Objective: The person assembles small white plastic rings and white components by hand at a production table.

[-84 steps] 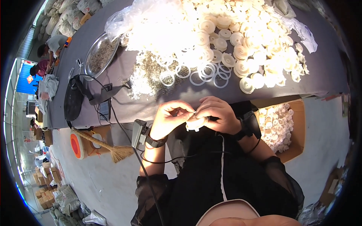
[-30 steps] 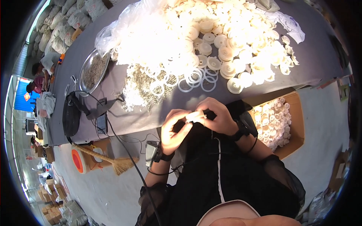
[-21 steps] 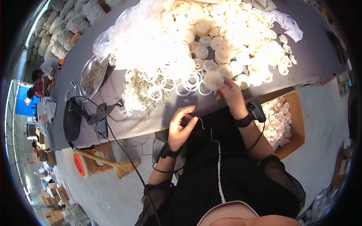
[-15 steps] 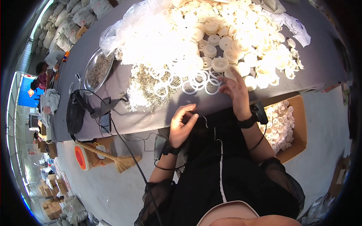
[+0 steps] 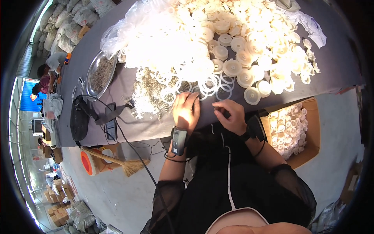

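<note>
My left hand [image 5: 186, 112] has reached the table at the near edge of the white plastic rings [image 5: 168, 95] and the small clear parts [image 5: 146, 99]. Its fingers are bent together with the back of the hand uppermost, so whatever they hold is hidden. Beside it on the right, my right hand [image 5: 232, 116] is curled above the table's near edge, thumb close to the index finger. What it holds, if anything, is too small or shaded to name. Just beyond lie cream round plastic caps [image 5: 232, 68], nearest a single white cap [image 5: 252, 95].
A metal tray [image 5: 90, 82] of small parts, a black pouch [image 5: 79, 119] and cables are on the left of the grey table [image 5: 331, 74]. Clear plastic bags [image 5: 117, 37] lie farther back. Below are a cardboard box [image 5: 311, 134] of white parts and a broom [image 5: 132, 167].
My left hand has moved forward to the rings and turned its back up. My right hand has drawn back from the caps toward me, its fingers curling in. The view has shifted slightly.
</note>
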A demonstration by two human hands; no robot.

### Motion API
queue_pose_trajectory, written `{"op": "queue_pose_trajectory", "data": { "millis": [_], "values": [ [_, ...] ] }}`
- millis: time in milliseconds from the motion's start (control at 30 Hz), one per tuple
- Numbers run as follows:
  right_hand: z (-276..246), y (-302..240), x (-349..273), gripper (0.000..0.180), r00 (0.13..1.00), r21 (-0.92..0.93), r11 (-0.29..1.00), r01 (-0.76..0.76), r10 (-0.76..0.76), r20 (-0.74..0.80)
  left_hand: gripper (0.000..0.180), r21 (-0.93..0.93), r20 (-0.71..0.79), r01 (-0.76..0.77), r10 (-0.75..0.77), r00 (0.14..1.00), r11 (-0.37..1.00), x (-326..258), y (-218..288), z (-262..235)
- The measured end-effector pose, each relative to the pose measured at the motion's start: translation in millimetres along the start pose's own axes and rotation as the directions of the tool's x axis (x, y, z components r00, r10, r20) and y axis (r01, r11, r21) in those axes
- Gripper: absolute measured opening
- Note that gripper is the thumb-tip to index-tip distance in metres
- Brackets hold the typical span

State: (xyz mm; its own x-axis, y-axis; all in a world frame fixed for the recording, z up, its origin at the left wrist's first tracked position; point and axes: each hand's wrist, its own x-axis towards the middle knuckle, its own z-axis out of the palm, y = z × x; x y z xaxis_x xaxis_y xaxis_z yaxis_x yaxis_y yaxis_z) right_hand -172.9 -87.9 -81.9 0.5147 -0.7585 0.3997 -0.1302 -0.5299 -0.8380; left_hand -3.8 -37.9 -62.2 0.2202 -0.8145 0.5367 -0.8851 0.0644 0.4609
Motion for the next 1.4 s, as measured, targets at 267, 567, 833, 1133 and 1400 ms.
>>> {"op": "queue_pose_trajectory", "data": {
  "millis": [267,567,833,1133,1400],
  "values": [
    [1,-2,5,0.020,0.999,0.008,0.999,0.050,-0.050,-0.005,0.018,-0.063,0.038,0.116,-0.114,0.993,0.991,6,-8,16],
    [1,-1,3,0.016,0.996,-0.005,0.996,0.088,-0.088,-0.004,0.007,0.011,-0.325,0.344,-0.322,0.889,0.939,-41,-71,-52],
    [3,1,1,0.015,0.985,-0.024,0.985,0.170,-0.170,-0.028,0.016,0.176,-0.313,0.553,-0.486,0.816,0.815,-76,-138,-105],
    [2,1,-3,0.014,0.987,-0.007,0.987,0.161,-0.161,-0.017,0.020,0.268,-0.316,0.531,-0.448,0.837,0.804,-75,-180,-107],
    [2,-1,-1,0.014,0.990,-0.028,0.990,0.138,-0.139,-0.037,0.021,0.234,-0.260,0.474,-0.415,0.872,0.849,-69,-171,-105]
  ]
}}
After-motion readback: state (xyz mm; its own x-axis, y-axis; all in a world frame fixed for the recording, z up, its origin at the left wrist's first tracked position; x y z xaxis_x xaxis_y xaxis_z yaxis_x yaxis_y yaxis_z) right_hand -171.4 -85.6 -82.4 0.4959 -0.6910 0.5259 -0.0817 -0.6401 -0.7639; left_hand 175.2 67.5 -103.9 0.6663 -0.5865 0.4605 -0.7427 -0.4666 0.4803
